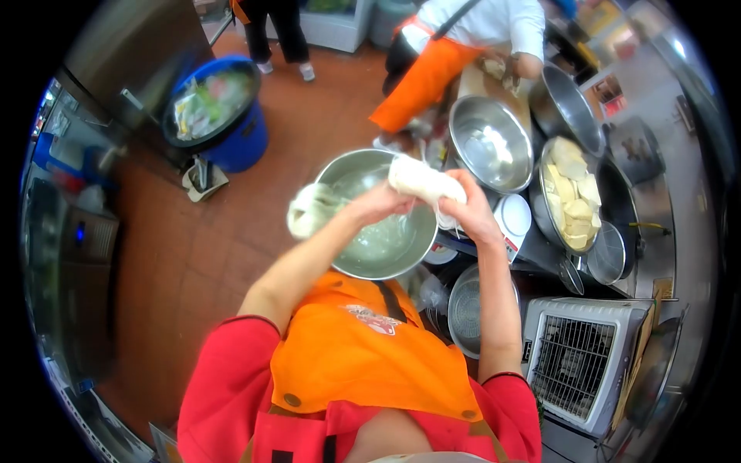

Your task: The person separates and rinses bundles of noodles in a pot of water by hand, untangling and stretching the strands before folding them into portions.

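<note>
One thick white roll of bunched, cloth-like material [427, 183] is in my grip over the far right edge of a round, silvery metal bowl [370, 264]: my left hand [380, 204] closes under its left end, my right hand [472, 212] clasps its right. I judge it soft, limp and probably wet, so slippery and moderately heavy; both ends offer the surest hold. Bunched white cloth [311, 210] hangs over the bowl's left edge.

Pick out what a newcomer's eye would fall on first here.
Likely the bright orange apron, at the picture's lower centre. Just above it, a white bundle is held over a large metal bowl. A blue bin stands on the floor at upper left.
</note>
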A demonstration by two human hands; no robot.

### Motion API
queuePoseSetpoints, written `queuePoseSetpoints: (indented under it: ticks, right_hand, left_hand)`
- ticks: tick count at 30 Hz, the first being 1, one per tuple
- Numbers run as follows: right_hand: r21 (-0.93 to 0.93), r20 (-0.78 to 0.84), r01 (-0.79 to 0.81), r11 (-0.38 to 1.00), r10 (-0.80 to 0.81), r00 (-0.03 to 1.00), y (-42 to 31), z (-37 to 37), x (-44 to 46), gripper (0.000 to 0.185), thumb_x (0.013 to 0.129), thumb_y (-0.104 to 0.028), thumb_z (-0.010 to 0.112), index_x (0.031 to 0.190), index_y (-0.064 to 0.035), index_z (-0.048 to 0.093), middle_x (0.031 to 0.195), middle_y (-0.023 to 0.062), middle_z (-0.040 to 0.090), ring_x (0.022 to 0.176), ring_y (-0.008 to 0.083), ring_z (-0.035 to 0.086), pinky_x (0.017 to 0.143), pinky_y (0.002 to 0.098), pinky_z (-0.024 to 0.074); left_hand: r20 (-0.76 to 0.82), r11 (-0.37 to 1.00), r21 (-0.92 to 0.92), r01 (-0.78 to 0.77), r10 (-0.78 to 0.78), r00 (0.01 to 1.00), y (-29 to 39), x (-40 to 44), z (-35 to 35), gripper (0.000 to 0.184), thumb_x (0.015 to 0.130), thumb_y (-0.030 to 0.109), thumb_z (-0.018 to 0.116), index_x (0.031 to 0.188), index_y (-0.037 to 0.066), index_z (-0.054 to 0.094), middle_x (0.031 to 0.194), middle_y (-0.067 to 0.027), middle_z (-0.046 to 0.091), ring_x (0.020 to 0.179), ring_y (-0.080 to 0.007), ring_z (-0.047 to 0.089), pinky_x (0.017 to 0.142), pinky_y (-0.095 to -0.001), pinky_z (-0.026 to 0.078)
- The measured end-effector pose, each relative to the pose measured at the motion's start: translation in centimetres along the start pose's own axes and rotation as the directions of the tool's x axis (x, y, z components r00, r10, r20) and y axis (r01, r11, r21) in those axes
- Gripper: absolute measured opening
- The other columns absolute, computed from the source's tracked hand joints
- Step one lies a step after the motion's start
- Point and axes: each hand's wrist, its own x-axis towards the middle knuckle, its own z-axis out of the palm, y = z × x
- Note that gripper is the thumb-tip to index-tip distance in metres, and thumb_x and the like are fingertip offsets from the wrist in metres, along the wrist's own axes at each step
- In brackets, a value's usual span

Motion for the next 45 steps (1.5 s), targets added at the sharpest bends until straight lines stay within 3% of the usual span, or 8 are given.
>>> queuePoseSetpoints:
  ticks: [10,15,18,22,26,30,36,45]
  right_hand:
    - [-0.769,0.087,0.056,0.636,0.017,0.996,3.9,1.6,-0.1,0.034,0.074,-0.015,0.064,0.104,-0.0063,0.052,0.089,0.0255,0.061,0.085,0.0418,0.059,0.073,0.0448,0.0478]
    - [-0.165,0.145,0.062,0.984,-0.038,0.989,1.3,-0.7,-0.5,0.045,0.072,-0.013,0.067,0.115,-0.0071,0.054,0.09,0.0012,0.06,0.081,0.0085,0.056,0.071,0.0261,0.0475]
    - [-0.007,-0.18,0.01,1.0,-0.011,0.984,1.2,-0.4,1.0,0.039,0.074,-0.013,0.066,0.108,-0.002,0.052,0.093,0.0053,0.06,0.082,0.0113,0.057,0.071,0.027,0.0481]
    - [-0.762,-0.087,-0.032,0.646,-0.054,0.995,4.7,0.6,0.5,0.04,0.075,-0.013,0.065,0.112,-0.0056,0.052,0.09,0.0114,0.063,0.083,0.0194,0.061,0.074,0.032,0.0483]
    - [-0.438,0.304,0.132,0.889,0.008,0.953,3.5,0.3,-1.1,0.041,0.074,-0.012,0.064,0.113,-0.0077,0.052,0.094,0.0094,0.064,0.085,0.0194,0.062,0.077,0.0311,0.0479]
    - [0.181,-0.033,-0.048,0.982,0.055,0.998,2.8,-0.6,-0.2,0.039,0.075,-0.013,0.065,0.109,0.0,0.051,0.098,0.0077,0.062,0.087,0.0136,0.059,0.078,0.0292,0.0477]
    - [-0.493,-0.161,-0.099,0.865,0.021,0.987,5.9,0.3,0.0,0.036,0.076,-0.011,0.059,0.109,-0.0001,0.05,0.095,0.0254,0.061,0.09,0.0357,0.062,0.079,0.0371,0.0476]
    - [0.162,0.129,-0.036,0.986,0.015,0.992,2.2,-1.5,-2.2,0.039,0.074,-0.001,0.061,0.111,-0.0062,0.051,0.095,0.0024,0.059,0.088,0.0105,0.057,0.077,0.0254,0.0457]
  left_hand:
    - [0.007,0.622,0.777,0.096,-0.161,0.987,3.4,-0.9,0.4,0.021,0.087,0.026,0.058,0.084,0.008,0.068,0.065,-0.0001,0.057,0.063,-0.0075,0.051,0.059,-0.0245,0.041]
    - [0.093,0.98,0.155,0.127,-0.142,0.985,2.2,0.8,-2.3,0.015,0.085,0.017,0.063,0.086,0.003,0.068,0.079,0.0021,0.065,0.073,-0.0026,0.055,0.062,-0.0214,0.045]
    - [0.066,0.886,0.463,0.03,-0.068,0.995,0.5,0.6,-0.5,0.022,0.086,0.025,0.062,0.093,0.005,0.069,0.082,0.0036,0.064,0.069,-0.0061,0.053,0.062,-0.023,0.044]
    - [0.038,0.628,0.777,0.033,-0.099,0.994,2.6,0.1,0.0,0.022,0.087,0.025,0.06,0.089,0.006,0.069,0.072,0.0019,0.061,0.066,-0.0074,0.052,0.062,-0.0241,0.043]
    - [0.1,0.734,0.679,-0.003,-0.089,0.991,3.6,0.3,-1.5,0.017,0.086,0.019,0.061,0.085,0.004,0.069,0.071,0.001,0.062,0.066,-0.0069,0.053,0.061,-0.0235,0.043]
    - [-0.144,0.994,0.109,-0.017,0.033,0.989,1.2,0.1,1.2,0.013,0.086,0.018,0.061,0.09,0.009,0.069,0.082,0.0013,0.065,0.071,-0.0081,0.056,0.065,-0.0236,0.046]
    - [0.087,0.705,0.708,0.041,-0.144,0.986,-0.6,0.6,0.9,0.023,0.087,0.026,0.057,0.088,0.007,0.069,0.075,0.0002,0.063,0.071,-0.007,0.054,0.066,-0.0231,0.044]
    - [0.087,0.969,0.248,-0.004,-0.018,0.996,2.1,0.0,1.7,0.014,0.084,0.018,0.063,0.091,0.008,0.069,0.082,0.0045,0.064,0.071,-0.0045,0.052,0.064,-0.02,0.042]
